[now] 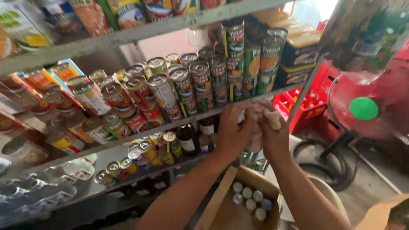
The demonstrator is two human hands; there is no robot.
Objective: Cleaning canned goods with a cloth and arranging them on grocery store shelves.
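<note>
Both my hands are raised together in front of the edge of the middle shelf [140,132]. My left hand [232,127] wraps around a small can [241,116], of which only a sliver shows. My right hand [272,130] presses a pale cloth [272,118] against that can. Just behind them stand stacked tins with red and green labels [200,87]. Below my forearms sits an open cardboard box [232,204] with several small cans [251,200] standing in it, tops up.
Metal shelves are packed with tins; dark bottles [187,138] stand on the lower shelf. A red fan [368,102] stands at right, with red crates [304,106] behind it and a black hose [317,159] on the floor. Yellow-lidded tubs [298,49] sit at upper right.
</note>
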